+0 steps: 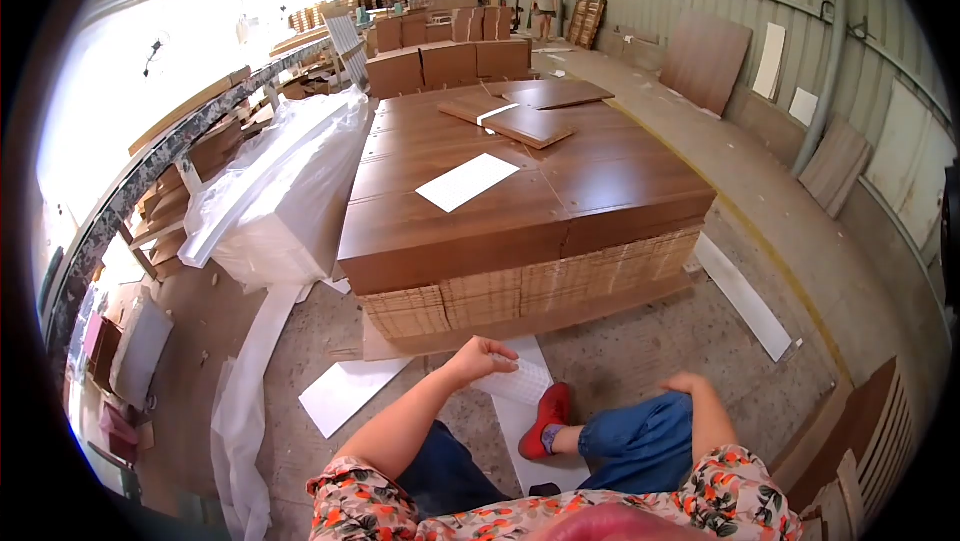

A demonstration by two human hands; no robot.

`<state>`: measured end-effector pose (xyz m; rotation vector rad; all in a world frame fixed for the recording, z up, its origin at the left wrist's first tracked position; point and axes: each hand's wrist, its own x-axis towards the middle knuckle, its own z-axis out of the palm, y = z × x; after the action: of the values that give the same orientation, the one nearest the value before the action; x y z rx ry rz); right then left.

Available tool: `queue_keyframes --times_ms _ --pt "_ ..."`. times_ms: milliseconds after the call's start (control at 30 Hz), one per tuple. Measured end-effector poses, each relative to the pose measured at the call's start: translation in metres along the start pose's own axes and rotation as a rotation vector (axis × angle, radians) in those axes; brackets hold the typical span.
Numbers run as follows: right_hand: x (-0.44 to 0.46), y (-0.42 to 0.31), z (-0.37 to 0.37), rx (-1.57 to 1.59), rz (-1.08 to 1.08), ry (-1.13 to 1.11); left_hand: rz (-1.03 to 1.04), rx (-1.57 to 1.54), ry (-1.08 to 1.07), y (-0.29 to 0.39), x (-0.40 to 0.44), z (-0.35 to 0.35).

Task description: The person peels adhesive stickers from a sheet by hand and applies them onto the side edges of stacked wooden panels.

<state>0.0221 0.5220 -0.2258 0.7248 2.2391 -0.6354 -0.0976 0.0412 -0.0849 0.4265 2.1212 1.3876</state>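
My left hand [483,359] is closed, thumb and fingers pinching the edge of a translucent white sheet with rows of small marks [520,383]. It hangs over a white strip on the floor [535,451], near my red shoe [548,419]. My right hand [682,382] lies over my bent right knee, fingers loosely laid and partly unclear, with no object seen in it. In front of me stands a large stack of brown wood-grain panels [450,243]. On top lie a white sheet of paper [466,183] and a narrower brown board [520,126] with a white band.
At left is a pile wrapped in clear plastic [290,191], its film trailing onto the floor. White boards [350,391] lie nearby. Cardboard boxes [448,63] stand behind the stack. Panels [705,61] lean on the right wall; a person [545,3] stands far back.
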Motion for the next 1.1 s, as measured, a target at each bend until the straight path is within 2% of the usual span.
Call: queue_keyframes --times_ms 233,433,633,733,833,1100 --pt "0.023 0.016 0.004 0.026 0.066 -0.013 -0.012 0.025 0.017 0.002 -0.004 -0.002" --pt "-0.008 -0.001 -0.005 -0.009 0.032 -0.06 0.004 0.015 0.003 0.0 -0.002 -0.002" --pt "-0.004 0.001 -0.001 0.002 0.077 -0.008 -0.008 0.041 0.024 0.006 -0.006 -0.002" --pt "0.023 0.018 0.011 -0.052 0.016 0.142 -0.018 0.023 0.019 0.002 -0.004 -0.002" --pt "-0.002 0.005 0.0 0.04 0.043 0.003 -0.011 0.018 0.024 0.001 -0.003 -0.002" --pt "-0.017 -0.003 -0.005 0.002 0.019 -0.031 -0.011 0.031 0.034 0.001 -0.004 -0.003"
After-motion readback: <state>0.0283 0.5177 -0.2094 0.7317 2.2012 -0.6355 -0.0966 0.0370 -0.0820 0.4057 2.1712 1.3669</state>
